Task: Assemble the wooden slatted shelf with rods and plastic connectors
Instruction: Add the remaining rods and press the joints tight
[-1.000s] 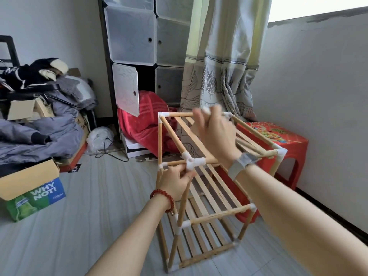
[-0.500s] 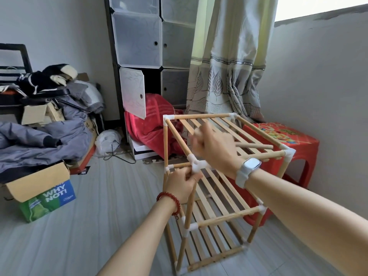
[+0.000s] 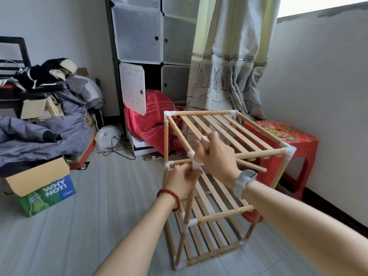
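**rackbuilder_99:** Head cam, starting at your hands: your left hand is pinching the near front post just under the white plastic connector at the top corner. Your right hand is curled round a loose rod right next to that same connector. The rod's free end sticks out to your right, under the top rail.

**slatfan:** So what changed from a second ago?

**rackbuilder_99:** Back then your right hand was up by the far top rail, over the slats. Now it's come down and in toward the near corner, and the loose rod came with it. Your left hand hasn't let go of that post at all.

**slatfan:** Meaning?

**rackbuilder_99:** My guess is you're lining the rod up with a socket in that corner connector while the left hand braces the frame. I can't tell if the tip is seated; your hand hides the joint.

**slatfan:** And the rest of it?

**rackbuilder_99:** The shelf stands upright on the floor, top slats in, lower tiers below. Just behind it is a red stool, with the curtain and a cube cabinet further back.
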`<state>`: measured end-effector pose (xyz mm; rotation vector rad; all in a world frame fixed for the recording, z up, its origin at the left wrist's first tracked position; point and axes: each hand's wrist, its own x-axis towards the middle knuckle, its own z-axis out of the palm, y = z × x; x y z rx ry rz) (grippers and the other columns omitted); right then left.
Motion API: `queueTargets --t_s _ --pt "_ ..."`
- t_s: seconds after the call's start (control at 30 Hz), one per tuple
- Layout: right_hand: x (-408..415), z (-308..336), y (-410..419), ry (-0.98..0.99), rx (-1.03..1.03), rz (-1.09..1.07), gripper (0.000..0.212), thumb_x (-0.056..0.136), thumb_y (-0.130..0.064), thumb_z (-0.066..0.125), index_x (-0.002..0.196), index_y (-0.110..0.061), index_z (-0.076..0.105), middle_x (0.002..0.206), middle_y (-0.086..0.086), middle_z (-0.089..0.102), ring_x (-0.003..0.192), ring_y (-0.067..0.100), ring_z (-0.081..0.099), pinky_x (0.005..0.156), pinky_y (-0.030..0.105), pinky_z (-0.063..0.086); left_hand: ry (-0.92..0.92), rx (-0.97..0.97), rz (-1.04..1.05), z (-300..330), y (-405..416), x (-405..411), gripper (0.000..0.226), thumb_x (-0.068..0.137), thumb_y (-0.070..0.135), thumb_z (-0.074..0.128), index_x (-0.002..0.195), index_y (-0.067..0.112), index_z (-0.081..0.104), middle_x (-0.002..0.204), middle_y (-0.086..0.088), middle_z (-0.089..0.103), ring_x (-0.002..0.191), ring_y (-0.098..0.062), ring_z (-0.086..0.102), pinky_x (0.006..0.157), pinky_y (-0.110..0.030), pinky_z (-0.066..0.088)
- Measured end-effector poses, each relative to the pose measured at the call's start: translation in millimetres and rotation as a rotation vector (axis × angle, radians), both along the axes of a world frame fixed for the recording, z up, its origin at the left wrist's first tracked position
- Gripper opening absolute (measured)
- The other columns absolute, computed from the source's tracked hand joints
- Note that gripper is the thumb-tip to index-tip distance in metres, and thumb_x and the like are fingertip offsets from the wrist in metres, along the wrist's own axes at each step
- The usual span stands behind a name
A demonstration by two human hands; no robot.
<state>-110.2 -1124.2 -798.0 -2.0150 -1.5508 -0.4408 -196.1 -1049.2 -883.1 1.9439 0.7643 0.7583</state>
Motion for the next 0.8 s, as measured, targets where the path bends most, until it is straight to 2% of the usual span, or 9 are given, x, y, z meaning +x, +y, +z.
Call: queueTargets --t_s 0.1,0.17,0.2,0.3,0.37,0.53,0.67,0.73,0.8 --pt "11 21 4 -0.082 0.014 0.052 0.031 0.098 -0.037 0.039 0.102 -0.007 0.043 0.073 -0.001 0.059 0.061 0.022 0.058 0.058 0.035 0.043 -0.021 -0.013 -0.006 -2 1 -3 0.010 0.089 0.040 0.059 0.086 0.034 0.066 0.089 -0.006 0.070 0.087 -0.019 0.067 0.085 -0.044 0.054" --pt "18 45 11 0.124 0.318 -0.036 0.032 0.098 -0.035 0.042 0.104 -0.004 0.045 0.073 0.000 0.057 0.062 0.022 0.053 0.060 0.032 0.036 -0.013 0.000 -0.025 -1 -1 -2 0.006 0.089 0.040 0.059 0.088 0.036 0.064 0.090 -0.006 0.070 0.087 -0.018 0.066 0.083 -0.043 0.055" --pt "16 48 11 0.197 0.358 -0.078 0.034 0.098 -0.034 0.042 0.107 -0.001 0.045 0.075 0.002 0.058 0.065 0.023 0.053 0.061 0.031 0.036 -0.012 0.003 -0.022 -1 0 0 0.007 0.090 0.038 0.059 0.090 0.034 0.065 0.091 -0.006 0.069 0.088 -0.018 0.066 0.084 -0.042 0.054" --pt "-3 7 5 0.064 -0.005 -0.030 0.033 0.098 -0.038 0.039 0.107 -0.007 0.044 0.076 -0.002 0.059 0.067 0.020 0.060 0.064 0.034 0.047 0.000 -0.025 -0.008 3 -1 2 0.016 0.090 0.036 0.058 0.094 0.024 0.069 0.091 -0.002 0.069 0.091 -0.019 0.064 0.089 -0.043 0.052" --pt "0 9 6 -0.028 -0.068 0.038 0.028 0.098 -0.041 0.039 0.099 -0.013 0.040 0.072 -0.005 0.056 0.061 0.018 0.057 0.059 0.031 0.044 0.027 0.001 -0.019 5 -2 -1 0.020 0.091 0.036 0.057 0.093 0.020 0.069 0.090 -0.003 0.069 0.090 -0.018 0.065 0.090 -0.042 0.050" --pt "12 35 13 0.187 0.346 -0.102 0.036 0.097 -0.039 0.041 0.104 -0.004 0.047 0.069 -0.001 0.052 0.061 0.022 0.049 0.060 0.033 0.036 -0.001 -0.009 -0.020 5 -7 -3 0.017 0.090 0.033 0.060 0.092 0.019 0.068 0.094 -0.009 0.067 0.089 -0.022 0.066 0.085 -0.044 0.053" --pt "4 -2 -4 -0.046 -0.035 0.032 0.029 0.097 -0.042 0.040 0.097 -0.012 0.040 0.072 -0.002 0.060 0.063 0.022 0.060 0.058 0.034 0.045 -0.012 -0.059 -0.009 7 -2 -8 0.019 0.091 0.031 0.059 0.095 0.016 0.069 0.095 -0.009 0.067 0.091 -0.022 0.064 0.089 -0.040 0.052" --pt "19 28 8 -0.005 0.073 -0.017 0.028 0.097 -0.040 0.040 0.098 -0.012 0.040 0.073 -0.002 0.058 0.064 0.023 0.057 0.061 0.033 0.043 -0.005 -0.038 -0.025 9 2 -11 0.016 0.091 0.028 0.060 0.100 0.018 0.068 0.096 -0.009 0.068 0.092 -0.022 0.065 0.085 -0.033 0.053" --pt "23 50 14 0.192 0.328 -0.094 0.032 0.097 -0.039 0.042 0.104 -0.008 0.045 0.075 0.001 0.057 0.066 0.024 0.053 0.065 0.034 0.040 0.004 -0.018 -0.052 9 1 -10 0.008 0.091 0.031 0.060 0.093 0.027 0.067 0.096 -0.009 0.067 0.090 -0.022 0.066 0.083 -0.037 0.055"
